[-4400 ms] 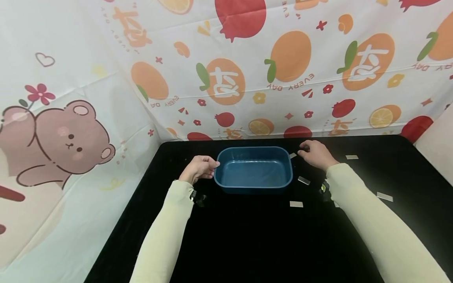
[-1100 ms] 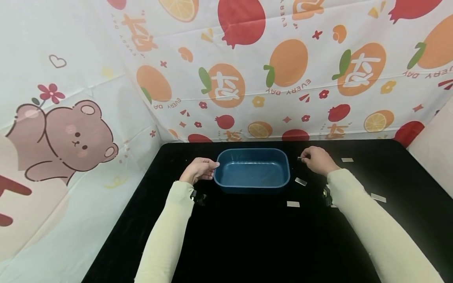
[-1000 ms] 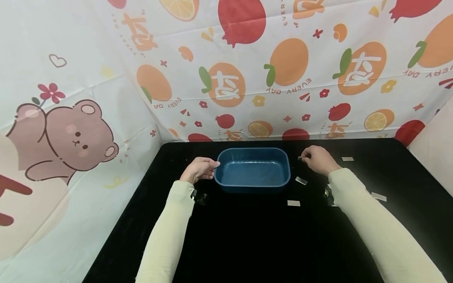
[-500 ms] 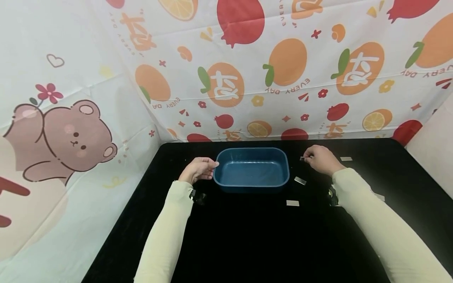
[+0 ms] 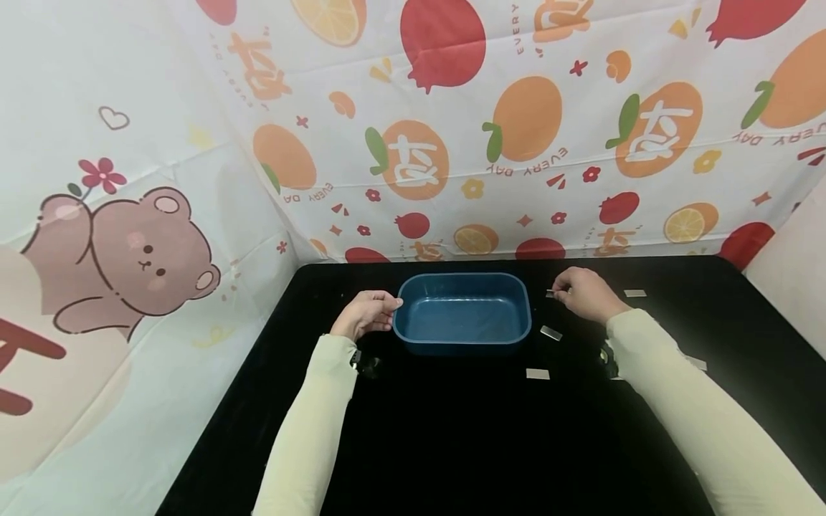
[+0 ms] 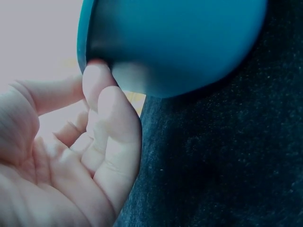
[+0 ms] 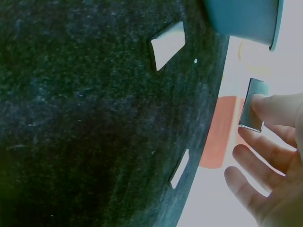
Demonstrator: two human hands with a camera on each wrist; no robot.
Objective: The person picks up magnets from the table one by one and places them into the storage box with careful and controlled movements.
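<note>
A blue rectangular plastic basin [image 5: 461,319] sits toward the back of the black table, its inside bare. My left hand [image 5: 366,314] pinches the rim at its left end; the left wrist view shows the thumb and fingertips meeting at that rim [image 6: 82,42]. Just right of the basin, my right hand [image 5: 589,295] pinches a small flat rectangular metal piece [image 7: 251,105] between thumb and index finger. In the right wrist view the other fingers are loosely bent below it. The nearest similar piece [image 5: 551,332] lies on the table close to the basin's right end.
More flat pale pieces lie on the black table [image 5: 419,444]: one in front of the basin [image 5: 538,374], one at the back right [image 5: 635,293], others partly covered by the right sleeve [image 5: 684,394]. A fruit-patterned cloth [image 5: 474,143] hangs directly behind the table.
A piece that lay beside the basin's right end several seconds ago is now pinched in my right hand, which has since shifted slightly right. My left hand stays on the rim.
</note>
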